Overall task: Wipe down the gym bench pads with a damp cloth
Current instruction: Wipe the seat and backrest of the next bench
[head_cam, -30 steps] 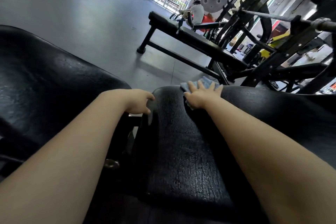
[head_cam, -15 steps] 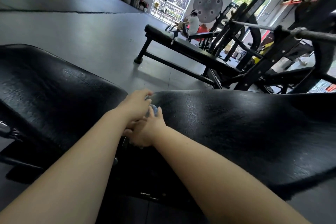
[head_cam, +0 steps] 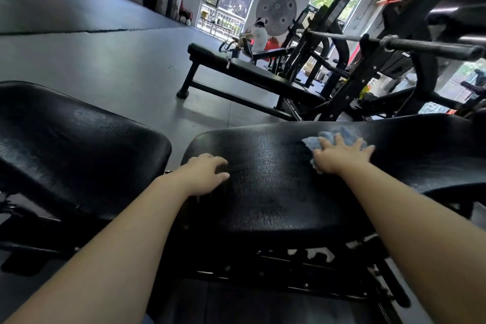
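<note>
While grey floor (head_cam: 110, 66) stretches behind it toward windows and racks, the black pad (head_cam: 268, 179) gleams wet. At the pad's far edge, the right hand (head_cam: 339, 156) presses flat, fingers spread, on the blue cloth (head_cam: 342, 135). At its left end rests the left hand (head_cam: 205, 173), loosely curled, holding nothing.

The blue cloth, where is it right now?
In the head view the blue cloth lies toward the right, on the far part of the right-hand bench pad, pressed flat under the right hand.
</note>
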Demonstrator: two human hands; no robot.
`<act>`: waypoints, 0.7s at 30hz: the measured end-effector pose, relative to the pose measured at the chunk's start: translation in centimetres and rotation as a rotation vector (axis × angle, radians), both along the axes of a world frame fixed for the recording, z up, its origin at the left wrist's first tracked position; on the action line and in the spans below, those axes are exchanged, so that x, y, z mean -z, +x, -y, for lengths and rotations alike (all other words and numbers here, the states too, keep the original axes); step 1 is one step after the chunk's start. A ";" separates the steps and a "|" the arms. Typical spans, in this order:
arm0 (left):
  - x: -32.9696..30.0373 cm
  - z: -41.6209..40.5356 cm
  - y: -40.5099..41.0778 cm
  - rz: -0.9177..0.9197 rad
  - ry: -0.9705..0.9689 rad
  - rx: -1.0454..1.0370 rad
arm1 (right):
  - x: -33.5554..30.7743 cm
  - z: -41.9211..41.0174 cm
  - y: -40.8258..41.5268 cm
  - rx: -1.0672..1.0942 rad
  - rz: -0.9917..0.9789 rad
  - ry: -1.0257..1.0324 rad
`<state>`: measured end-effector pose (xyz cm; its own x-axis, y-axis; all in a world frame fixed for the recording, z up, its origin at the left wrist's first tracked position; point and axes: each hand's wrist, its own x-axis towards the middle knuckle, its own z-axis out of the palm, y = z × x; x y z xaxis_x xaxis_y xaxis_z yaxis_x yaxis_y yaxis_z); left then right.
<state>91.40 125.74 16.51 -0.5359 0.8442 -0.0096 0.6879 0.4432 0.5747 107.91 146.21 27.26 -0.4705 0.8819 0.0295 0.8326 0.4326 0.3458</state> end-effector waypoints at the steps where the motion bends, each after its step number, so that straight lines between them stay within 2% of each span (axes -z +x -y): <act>1: 0.0 0.1 0.3 -0.002 -0.013 0.012 | -0.7 -0.6 1.2 0.060 -0.021 0.013; 3: 0.1 0.5 0.7 -0.001 -0.034 0.035 | -1.3 -1.0 2.4 0.127 -0.040 0.021; 6: 0.2 1.0 0.9 0.005 -0.031 0.060 | -0.6 0.0 1.6 0.108 -0.018 0.023; 15: 0.4 1.7 -0.4 0.058 0.124 -0.034 | 5.7 8.9 -5.4 -0.339 0.121 -0.089; 21: -0.2 1.5 -0.3 0.098 0.218 -0.104 | 9.2 15.9 -5.4 -0.620 0.113 -0.112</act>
